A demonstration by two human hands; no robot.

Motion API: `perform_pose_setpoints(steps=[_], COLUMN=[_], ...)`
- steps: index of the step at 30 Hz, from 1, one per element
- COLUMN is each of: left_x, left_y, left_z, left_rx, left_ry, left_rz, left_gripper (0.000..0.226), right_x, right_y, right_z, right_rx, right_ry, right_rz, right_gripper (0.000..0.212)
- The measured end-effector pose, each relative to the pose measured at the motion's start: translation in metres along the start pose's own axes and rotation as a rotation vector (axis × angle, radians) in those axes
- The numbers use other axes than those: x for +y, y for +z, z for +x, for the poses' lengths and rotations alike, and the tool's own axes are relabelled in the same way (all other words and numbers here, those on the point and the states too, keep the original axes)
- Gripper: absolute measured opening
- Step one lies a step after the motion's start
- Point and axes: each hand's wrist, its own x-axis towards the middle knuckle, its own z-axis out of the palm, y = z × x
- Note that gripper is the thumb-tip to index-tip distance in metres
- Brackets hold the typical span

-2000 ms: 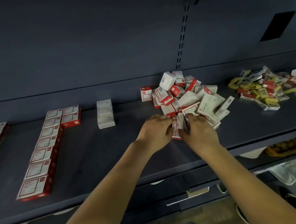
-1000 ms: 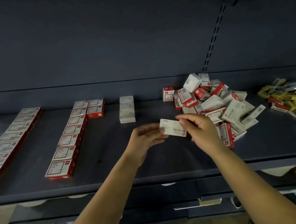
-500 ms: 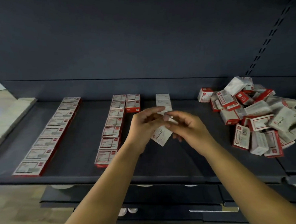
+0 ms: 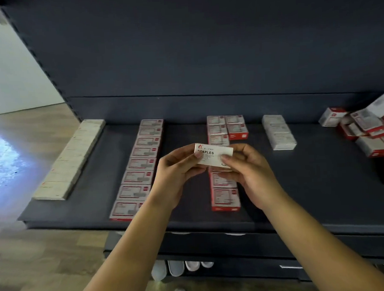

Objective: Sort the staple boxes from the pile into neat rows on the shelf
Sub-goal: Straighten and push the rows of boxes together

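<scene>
A white box printed STAPLES (image 4: 213, 153) is held level above the dark shelf (image 4: 317, 183). My left hand (image 4: 176, 170) pinches its left end and my right hand (image 4: 248, 171) pinches its right end. Below it runs a row of red-and-white boxes (image 4: 225, 197), partly hidden by my hands. A second red-and-white row (image 4: 141, 165) lies to the left, and a row of plain white boxes (image 4: 71, 160) at the far left. A short white row (image 4: 278, 132) sits right of centre. The loose pile (image 4: 373, 133) spreads over the shelf's right end.
The shelf's back panel (image 4: 204, 55) rises straight behind the rows. Its left end stops beside open wooden floor (image 4: 25, 254). A lower shelf (image 4: 247, 242) juts out under the front edge, with white shoes (image 4: 177, 268) below.
I took a white box out of the pile and carried it left in both hands. It has turned level with its printed face up, and my view has swung left to the rows.
</scene>
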Motion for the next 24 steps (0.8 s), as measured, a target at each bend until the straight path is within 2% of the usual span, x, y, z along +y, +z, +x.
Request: perform_pose_setpoints(steps=[4,7,9,12,14,18,20,24], left_x=[0.015,0.025,0.028,0.034,0.039,0.055,0.063,0.07], left_y=[-0.046,-0.08,-0.106,-0.142,-0.159,-0.184,-0.197,-0.226], left_z=[-0.007,-0.012,-0.014,-0.014,-0.014,-0.017,-0.023,-0.045], left_rx=[0.029,0.074,0.075,-0.078,-0.198,-0.204,-0.197,-0.181], left_ry=[-0.001,0.045,0.243,0.701,0.829,0.957,0.947,0.853], left_rz=[-0.002,0.055,0.383,1.106,1.319,1.531,1.557,1.556], left_gripper=[0.018,0.028,0.037,0.045,0.048,0.044,0.038,0.036], right_x=[0.015,0.027,0.033,0.041,0.046,0.052,0.058,0.069], right_y=[0.044,0.076,0.097,0.126,0.143,0.173,0.187,0.206], right_z=[0.004,0.007,0.008,0.008,0.007,0.005,0.006,0.01], right_rx=[-0.006,-0.029,-0.054,-0.091,-0.11,-0.165,-0.174,-0.28], right_ry=[0.0,0.021,0.037,0.058,0.08,0.119,0.078,-0.218], right_rz=[-0.043,0.001,0.008,-0.007,-0.035,-0.116,-0.247,-0.833], right_gripper=[0.022,0.019,0.017,0.014,0.015,0.017,0.017,0.016])
